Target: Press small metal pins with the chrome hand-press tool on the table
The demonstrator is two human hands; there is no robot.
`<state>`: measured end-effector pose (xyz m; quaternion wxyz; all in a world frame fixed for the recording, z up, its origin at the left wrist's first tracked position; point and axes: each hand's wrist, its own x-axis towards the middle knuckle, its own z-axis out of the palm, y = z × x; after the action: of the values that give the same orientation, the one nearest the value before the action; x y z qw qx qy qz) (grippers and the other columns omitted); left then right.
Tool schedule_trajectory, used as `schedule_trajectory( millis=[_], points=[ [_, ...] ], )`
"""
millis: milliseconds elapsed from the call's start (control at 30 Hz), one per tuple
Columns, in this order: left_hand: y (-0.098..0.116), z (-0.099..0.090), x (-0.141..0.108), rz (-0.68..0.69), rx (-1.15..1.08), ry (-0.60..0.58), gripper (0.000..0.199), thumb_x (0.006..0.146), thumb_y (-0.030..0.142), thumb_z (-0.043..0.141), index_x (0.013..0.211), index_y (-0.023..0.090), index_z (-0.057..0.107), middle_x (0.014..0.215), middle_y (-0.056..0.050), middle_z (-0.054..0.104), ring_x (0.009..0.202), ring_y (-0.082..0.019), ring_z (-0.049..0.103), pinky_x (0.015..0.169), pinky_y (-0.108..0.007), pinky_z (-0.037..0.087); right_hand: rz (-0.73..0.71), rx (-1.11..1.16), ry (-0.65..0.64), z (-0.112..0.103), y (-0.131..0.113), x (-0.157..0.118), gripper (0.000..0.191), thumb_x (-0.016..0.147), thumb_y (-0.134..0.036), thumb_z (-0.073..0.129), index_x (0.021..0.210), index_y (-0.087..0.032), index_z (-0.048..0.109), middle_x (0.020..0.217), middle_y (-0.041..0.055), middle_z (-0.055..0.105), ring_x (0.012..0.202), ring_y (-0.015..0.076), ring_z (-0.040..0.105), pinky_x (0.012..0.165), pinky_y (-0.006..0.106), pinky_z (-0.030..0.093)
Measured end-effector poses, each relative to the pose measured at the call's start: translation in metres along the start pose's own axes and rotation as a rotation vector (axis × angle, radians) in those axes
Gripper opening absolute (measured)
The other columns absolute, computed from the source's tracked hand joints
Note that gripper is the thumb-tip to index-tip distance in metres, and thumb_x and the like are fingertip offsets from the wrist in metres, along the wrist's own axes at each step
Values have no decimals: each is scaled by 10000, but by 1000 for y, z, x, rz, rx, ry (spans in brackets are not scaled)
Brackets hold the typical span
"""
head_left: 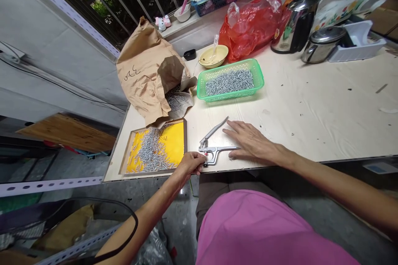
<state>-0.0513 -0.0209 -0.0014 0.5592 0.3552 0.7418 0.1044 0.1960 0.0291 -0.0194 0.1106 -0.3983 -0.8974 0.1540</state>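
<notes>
A grey metal pair of hand press pliers with a coil spring lies on the table's front edge, its two handles spread apart. My left hand is at the jaw end, thumb and forefinger pinched together beside a small red spot on the jaw; what they hold is too small to make out. My right hand is to the right with its fingers spread, and the lower handle's tip reaches between them. Left of the pliers, a shallow tray with a yellow bottom holds a heap of small silvery metal pieces.
A green basket of similar metal pieces stands behind the pliers. An open brown paper bag leans at the back left, with more inside. Farther back are a yellow bowl, a red plastic bag, a kettle and a lidded pot.
</notes>
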Motion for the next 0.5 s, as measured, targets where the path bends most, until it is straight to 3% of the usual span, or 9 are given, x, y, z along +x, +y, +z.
schedule_trajectory(
  millis=[100, 200, 333, 500],
  points=[
    [0, 1, 0, -2, -4, 13, 163, 761, 281, 633, 726, 136, 567, 409, 64, 498, 310, -54, 419, 337, -161, 319, -61, -33, -134, -2, 12, 25, 985, 630, -623, 716, 1407, -137, 355, 1504, 224, 223, 1368, 411, 170, 1034, 566, 249],
    [-1, 2, -1, 7, -5, 20, 168, 760, 283, 632, 711, 139, 561, 404, 62, 494, 306, -56, 411, 337, -166, 319, -127, -54, -198, 2, 21, 44, 1051, 569, -673, 714, 1397, -130, 360, 1454, 220, 322, 1343, 427, 211, 1023, 596, 235],
    [-2, 3, 1, 12, -10, 33, 197, 745, 317, 654, 726, 139, 569, 403, 64, 485, 313, -60, 406, 348, -171, 317, -153, -79, -158, 2, 18, 49, 931, 583, -611, 737, 1308, -105, 446, 1258, 199, 505, 1149, 362, 435, 948, 492, 336],
    [-1, 3, -8, 52, 174, 82, 225, 819, 358, 577, 745, 146, 567, 469, 45, 488, 387, -87, 453, 414, -208, 381, -131, -90, -138, -13, 1, 35, 689, 708, -438, 722, 1264, -109, 482, 1073, 154, 592, 977, 285, 491, 871, 402, 349]
  ],
)
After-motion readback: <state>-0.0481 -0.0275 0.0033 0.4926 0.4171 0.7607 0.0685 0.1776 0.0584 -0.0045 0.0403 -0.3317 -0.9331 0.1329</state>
